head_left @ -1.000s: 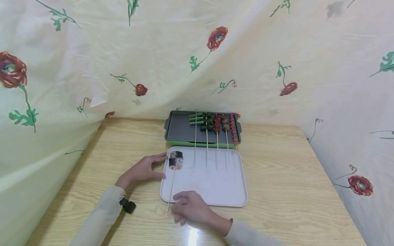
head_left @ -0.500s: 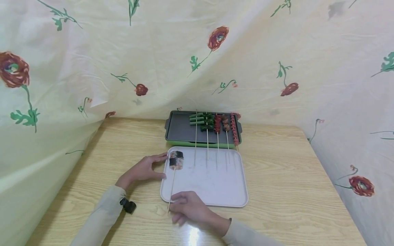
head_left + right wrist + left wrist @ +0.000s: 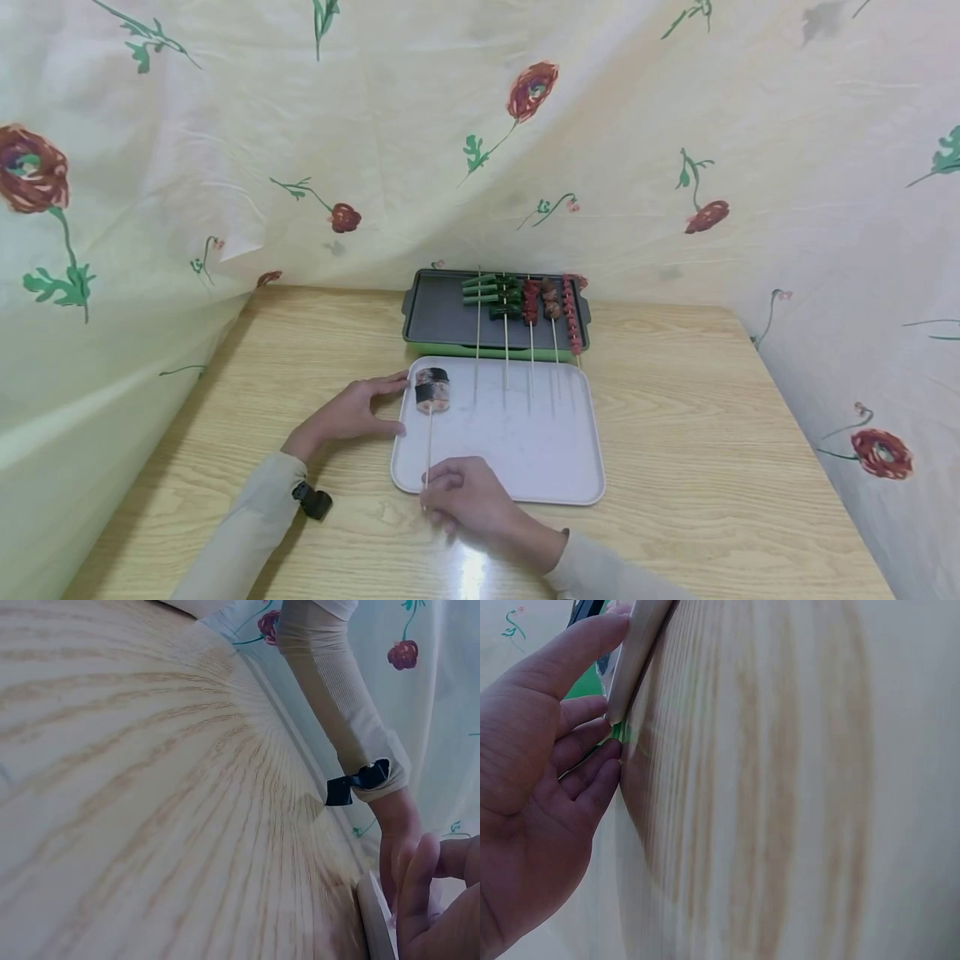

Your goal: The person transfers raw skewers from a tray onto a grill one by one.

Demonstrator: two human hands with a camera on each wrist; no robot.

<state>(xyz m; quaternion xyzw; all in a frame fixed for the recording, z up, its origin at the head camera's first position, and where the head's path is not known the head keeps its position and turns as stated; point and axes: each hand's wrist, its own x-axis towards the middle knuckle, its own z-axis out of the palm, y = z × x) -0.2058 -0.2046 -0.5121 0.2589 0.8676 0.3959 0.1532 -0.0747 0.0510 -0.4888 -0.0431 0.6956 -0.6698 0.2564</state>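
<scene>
A skewer [image 3: 432, 392] with two dark-banded, pale-pink round pieces, like sushi rolls, lies over the left side of the white tray [image 3: 525, 467]. Its stick runs toward the tray's front edge, where my right hand [image 3: 472, 500] pinches the lower end between thumb and fingers. My left hand [image 3: 352, 412] rests against the tray's left edge, fingers extended and thumb apart. In the left wrist view the same hand [image 3: 540, 742] touches the tray rim [image 3: 641, 652] with its thumb and fingertips. The right wrist view shows part of my right hand [image 3: 442, 915]; the stick cannot be made out there.
Behind the tray stands a dark grill pan [image 3: 442, 308] on a green base. It holds green vegetable skewers [image 3: 506, 298], a red skewer [image 3: 530, 302], a brown meat skewer [image 3: 551, 300] and a pink one [image 3: 570, 315]. Their sticks reach over the tray. Floral cloth [image 3: 405, 125] hangs behind the wooden table [image 3: 675, 417].
My right hand has closed its fingers on the stick's lower end and shifted it slightly to the right, the food end moving a little too. The left hand has stayed in place.
</scene>
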